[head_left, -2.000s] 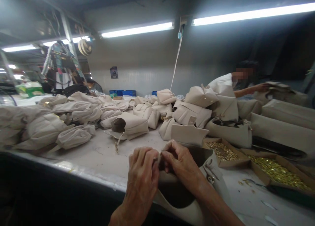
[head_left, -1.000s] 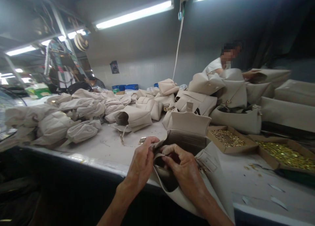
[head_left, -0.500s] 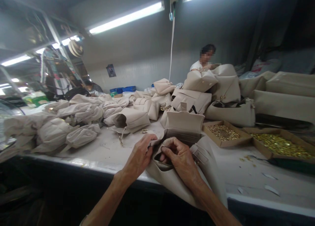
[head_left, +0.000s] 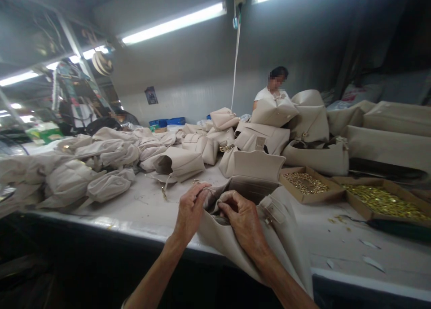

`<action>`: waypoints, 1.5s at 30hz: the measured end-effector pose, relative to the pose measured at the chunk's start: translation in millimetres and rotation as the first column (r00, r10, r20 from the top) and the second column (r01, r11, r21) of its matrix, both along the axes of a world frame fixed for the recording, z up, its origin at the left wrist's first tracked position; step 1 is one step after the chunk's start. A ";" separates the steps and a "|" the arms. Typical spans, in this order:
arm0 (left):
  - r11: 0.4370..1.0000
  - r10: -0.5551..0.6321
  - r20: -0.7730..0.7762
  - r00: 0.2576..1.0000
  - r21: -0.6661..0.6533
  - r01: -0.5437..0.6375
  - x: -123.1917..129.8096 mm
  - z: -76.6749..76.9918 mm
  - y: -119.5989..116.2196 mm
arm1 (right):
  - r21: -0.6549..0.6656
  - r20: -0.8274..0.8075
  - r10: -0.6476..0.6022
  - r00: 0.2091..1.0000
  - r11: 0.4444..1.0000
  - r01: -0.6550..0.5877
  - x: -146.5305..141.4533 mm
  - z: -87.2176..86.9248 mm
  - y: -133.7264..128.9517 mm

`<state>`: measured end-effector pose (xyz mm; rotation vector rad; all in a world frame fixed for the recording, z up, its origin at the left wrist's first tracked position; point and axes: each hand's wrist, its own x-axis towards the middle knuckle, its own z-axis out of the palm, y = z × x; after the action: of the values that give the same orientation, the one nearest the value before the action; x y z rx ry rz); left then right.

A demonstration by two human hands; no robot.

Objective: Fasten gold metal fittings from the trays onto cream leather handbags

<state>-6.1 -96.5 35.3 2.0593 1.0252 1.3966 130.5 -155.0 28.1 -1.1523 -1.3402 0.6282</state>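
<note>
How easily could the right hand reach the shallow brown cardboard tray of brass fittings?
Probably easily: the right hand is close to the tray, with only the beige leather bag it grips between.

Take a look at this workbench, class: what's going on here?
A person is working on a beige handbag at the table's edge, the left hand gripping its rim and the right hand curled into its opening. Two cardboard trays of small brass fittings sit to the right. More beige bags are heaped along the white table, and a co-worker stands behind them.
</note>
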 end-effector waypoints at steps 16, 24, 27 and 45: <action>0.995 -0.104 0.132 0.986 0.018 0.102 3.1 -5.6 7.7 | 0.102 0.048 -0.138 0.989 0.986 0.132 -15.5 -15.2 19.8; 0.989 -0.144 0.137 0.980 -0.012 0.147 1.9 -4.9 10.9 | 0.072 0.019 -0.153 0.988 0.986 0.151 -18.5 -10.2 18.8; 0.988 -0.151 0.137 0.979 -0.024 0.156 0.7 -4.3 10.4 | 0.016 -0.032 -0.167 0.985 0.986 0.168 -20.5 -9.2 19.5; 0.969 -0.243 0.061 0.968 0.046 0.241 -7.9 -0.7 9.8 | -0.141 -0.054 -0.202 0.978 0.971 0.193 -18.8 -1.1 25.3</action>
<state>-13.9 -86.7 34.5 2.0699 0.6972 1.3562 111.7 -129.8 27.1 -1.3439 -1.1222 0.6137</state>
